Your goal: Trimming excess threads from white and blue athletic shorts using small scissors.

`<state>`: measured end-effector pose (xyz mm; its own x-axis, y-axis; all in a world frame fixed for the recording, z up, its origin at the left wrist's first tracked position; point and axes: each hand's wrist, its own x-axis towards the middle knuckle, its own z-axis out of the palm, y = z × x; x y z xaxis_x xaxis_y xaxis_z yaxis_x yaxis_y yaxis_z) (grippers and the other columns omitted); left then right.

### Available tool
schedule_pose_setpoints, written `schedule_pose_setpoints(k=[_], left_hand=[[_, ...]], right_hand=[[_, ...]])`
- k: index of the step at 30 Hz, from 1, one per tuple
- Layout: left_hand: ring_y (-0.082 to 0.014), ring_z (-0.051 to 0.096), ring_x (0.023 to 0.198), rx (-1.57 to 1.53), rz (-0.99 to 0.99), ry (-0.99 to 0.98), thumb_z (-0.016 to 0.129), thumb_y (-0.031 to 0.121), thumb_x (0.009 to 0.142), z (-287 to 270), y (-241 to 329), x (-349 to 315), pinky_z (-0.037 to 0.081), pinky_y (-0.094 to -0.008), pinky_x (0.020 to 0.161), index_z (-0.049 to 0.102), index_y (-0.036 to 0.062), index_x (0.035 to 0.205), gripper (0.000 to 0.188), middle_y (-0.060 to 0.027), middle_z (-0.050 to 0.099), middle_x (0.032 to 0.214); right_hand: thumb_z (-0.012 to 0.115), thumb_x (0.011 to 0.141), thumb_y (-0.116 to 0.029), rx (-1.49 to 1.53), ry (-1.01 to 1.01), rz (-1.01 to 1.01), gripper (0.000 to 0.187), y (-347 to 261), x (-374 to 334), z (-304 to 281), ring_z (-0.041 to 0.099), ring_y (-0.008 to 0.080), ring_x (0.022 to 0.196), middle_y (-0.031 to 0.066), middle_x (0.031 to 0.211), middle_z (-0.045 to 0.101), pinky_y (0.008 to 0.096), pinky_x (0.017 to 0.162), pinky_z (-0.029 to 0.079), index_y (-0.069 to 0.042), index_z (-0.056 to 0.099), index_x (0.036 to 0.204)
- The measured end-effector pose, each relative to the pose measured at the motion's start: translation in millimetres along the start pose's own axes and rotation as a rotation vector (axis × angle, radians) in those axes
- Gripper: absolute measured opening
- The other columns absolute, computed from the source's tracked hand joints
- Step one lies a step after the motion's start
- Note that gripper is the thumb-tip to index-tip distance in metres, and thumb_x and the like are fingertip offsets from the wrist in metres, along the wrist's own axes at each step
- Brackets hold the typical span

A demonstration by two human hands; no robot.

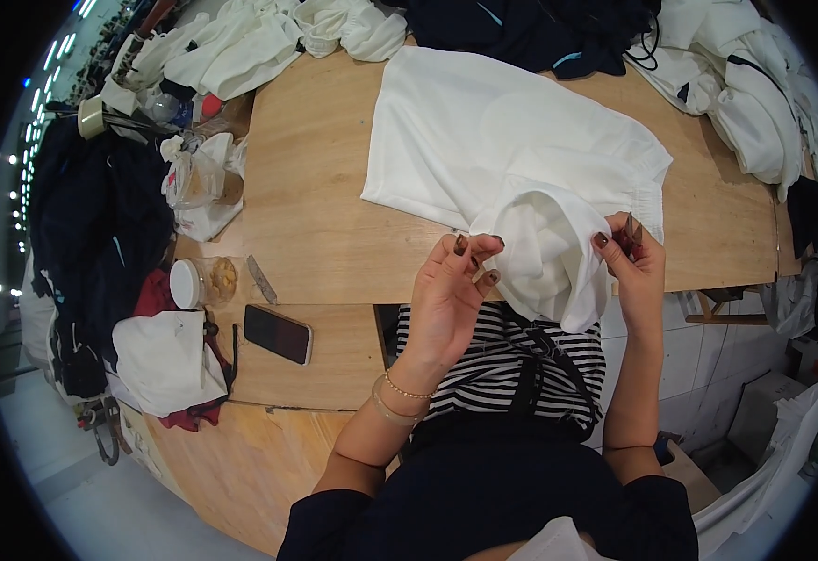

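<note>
White shorts (pixel 512 112) with a gathered elastic waistband lie on the wooden table in front of me. One leg hangs over the near edge, its round opening facing me. At the left side of that opening is my left hand (pixel 451 294), palm up, fingers curled with thumb and fingertips close together. Whatever they pinch is too small to make out. My right hand (pixel 635 271) is closed around small dark pointed thread snips (pixel 630 227), blades upward. Its thumb touches the right rim of the leg opening.
A phone (pixel 278 334), a lidded jar (pixel 205 282) and a thin blade-like tool (pixel 260 279) lie at the left. Behind them sits a plastic bag (pixel 208 192). White (pixel 236 51) and navy garments (pixel 530 28) pile along the far edge, more white ones (pixel 746 103) at right.
</note>
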<state>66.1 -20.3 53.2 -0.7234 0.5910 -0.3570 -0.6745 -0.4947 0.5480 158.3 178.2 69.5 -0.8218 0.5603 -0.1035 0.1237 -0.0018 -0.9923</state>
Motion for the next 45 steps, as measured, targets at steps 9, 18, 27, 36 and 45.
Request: schedule_pose_setpoints(k=[9,18,27,36,45], left_hand=[[-0.0114,0.052,0.096,0.120,0.131,-0.061,0.057,0.017,0.094,7.4,-10.0,1.8,0.040,-0.0274,0.082,0.051,0.0100,0.081,0.016,-0.0062,0.061,0.105],[-0.0128,0.053,0.091,0.286,0.209,-0.134,0.054,0.007,0.093,6.7,-15.9,5.0,0.042,-0.0268,0.082,0.052,0.0067,0.091,0.003,-0.0091,0.061,0.102],[-0.0103,0.051,0.102,0.010,-0.326,-0.018,0.051,0.042,0.094,14.9,-11.0,19.6,0.042,-0.0297,0.085,0.053,0.0124,0.114,0.035,0.0007,0.059,0.108],[-0.0104,0.060,0.095,-0.031,-0.035,0.031,0.055,0.017,0.095,29.3,-2.4,11.9,0.050,-0.0260,0.090,0.062,0.0021,0.102,0.018,-0.0028,0.063,0.104],[-0.0136,0.061,0.098,-0.093,-0.007,-0.026,0.052,0.016,0.096,34.6,-6.2,5.5,0.046,-0.0335,0.100,0.061,-0.0023,0.102,0.021,-0.0069,0.064,0.104]], right_hand=[[0.065,0.086,-0.006,-0.015,0.009,0.039,0.007,6.7,0.0,-0.3,0.045,0.0029,0.071,-0.0051,0.076,0.054,0.0176,0.066,0.037,0.000,0.060,0.087],[0.065,0.086,-0.006,0.013,-0.003,0.029,0.008,7.9,-0.4,0.8,0.043,0.0024,0.070,-0.0055,0.075,0.053,0.0174,0.063,0.035,0.001,0.060,0.086],[0.069,0.075,0.002,-0.090,-0.278,-0.157,0.013,11.7,-5.0,-1.4,0.040,0.0067,0.063,0.0002,0.072,0.049,0.0196,0.057,0.032,0.003,0.060,0.084],[0.068,0.080,-0.004,-0.213,-0.088,-0.055,0.027,-3.4,-7.5,2.6,0.048,0.0089,0.079,0.0008,0.088,0.056,0.0215,0.070,0.041,-0.002,0.058,0.105],[0.076,0.071,-0.001,-0.356,0.145,-0.395,0.031,-18.7,-20.9,28.5,0.053,0.0104,0.068,0.0035,0.078,0.058,0.0223,0.059,0.044,0.000,0.060,0.098]])
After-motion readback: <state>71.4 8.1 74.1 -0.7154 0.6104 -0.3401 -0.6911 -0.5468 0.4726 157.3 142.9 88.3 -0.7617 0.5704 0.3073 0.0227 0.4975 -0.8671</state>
